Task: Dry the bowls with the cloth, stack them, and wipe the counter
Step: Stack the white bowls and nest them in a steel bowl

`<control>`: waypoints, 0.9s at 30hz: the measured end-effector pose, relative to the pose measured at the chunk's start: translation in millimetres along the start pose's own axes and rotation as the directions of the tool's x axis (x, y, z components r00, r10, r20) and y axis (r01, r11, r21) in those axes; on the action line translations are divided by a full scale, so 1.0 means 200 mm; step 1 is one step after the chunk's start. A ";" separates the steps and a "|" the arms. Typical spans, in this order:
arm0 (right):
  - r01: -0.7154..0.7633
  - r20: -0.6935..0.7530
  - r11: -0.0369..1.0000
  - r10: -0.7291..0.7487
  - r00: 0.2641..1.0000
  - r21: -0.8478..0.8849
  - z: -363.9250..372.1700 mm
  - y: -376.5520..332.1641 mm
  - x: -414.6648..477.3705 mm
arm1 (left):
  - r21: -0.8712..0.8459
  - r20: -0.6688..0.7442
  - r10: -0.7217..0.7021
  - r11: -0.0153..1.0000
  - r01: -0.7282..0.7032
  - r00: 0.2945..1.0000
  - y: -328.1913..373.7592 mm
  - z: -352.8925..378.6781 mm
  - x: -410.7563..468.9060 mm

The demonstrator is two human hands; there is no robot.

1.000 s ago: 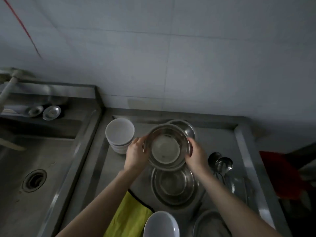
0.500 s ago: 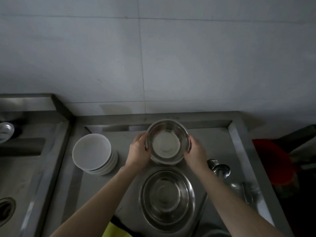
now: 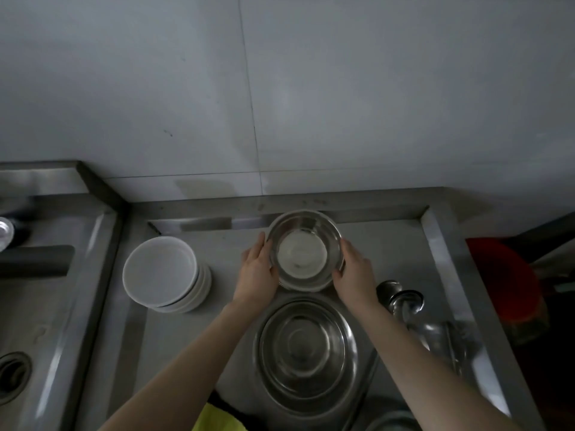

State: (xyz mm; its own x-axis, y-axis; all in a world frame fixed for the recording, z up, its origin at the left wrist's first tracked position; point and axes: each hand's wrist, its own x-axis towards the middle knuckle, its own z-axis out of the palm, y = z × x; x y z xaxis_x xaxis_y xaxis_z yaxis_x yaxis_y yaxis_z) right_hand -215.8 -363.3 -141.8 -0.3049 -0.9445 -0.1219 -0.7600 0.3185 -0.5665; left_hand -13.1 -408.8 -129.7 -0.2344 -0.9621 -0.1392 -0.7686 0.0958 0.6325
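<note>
Both my hands grasp the small steel bowl (image 3: 306,250), one on each side. My left hand (image 3: 256,272) wraps its left rim and my right hand (image 3: 354,272) wraps its right rim, fingers curled on the wall. The small bowl is upright, just behind the big steel bowl (image 3: 306,346), near the counter's (image 3: 224,244) back edge. I can't tell if it rests on the counter or is lifted. The stack of white bowls (image 3: 161,272) is left of the big bowl, apart from it. The metal ladles (image 3: 401,298) are right of the big bowl, close by. The yellow cloth (image 3: 214,419) is at the big bowl's front-left, mostly cut off by the frame. The sink (image 3: 31,306) is far left of the big bowl.
</note>
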 end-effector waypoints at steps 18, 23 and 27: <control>0.148 0.129 0.988 -0.154 0.980 0.053 -0.18 0.11 -0.92 | -0.185 0.122 0.032 0.983 -0.009 0.992 0.18 0.12 -1.06; 0.106 0.123 0.993 -0.098 0.987 -0.059 -0.34 0.41 -1.21 | -0.182 0.218 0.104 0.981 -0.065 0.970 0.31 0.34 -1.33; 0.025 0.091 0.986 -0.010 0.996 -0.163 -0.46 0.58 -1.42 | -0.067 0.268 0.091 0.995 -0.075 0.959 0.37 0.46 -1.43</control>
State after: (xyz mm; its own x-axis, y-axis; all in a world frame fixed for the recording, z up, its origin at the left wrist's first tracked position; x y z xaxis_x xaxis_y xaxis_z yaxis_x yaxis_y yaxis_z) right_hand -270.9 -50.7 -98.2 -0.2436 -0.9511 -0.1900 -0.8508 0.3036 -0.4289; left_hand -58.4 -102.2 -113.4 -0.4541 -0.8456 -0.2806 -0.7075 0.1508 0.6904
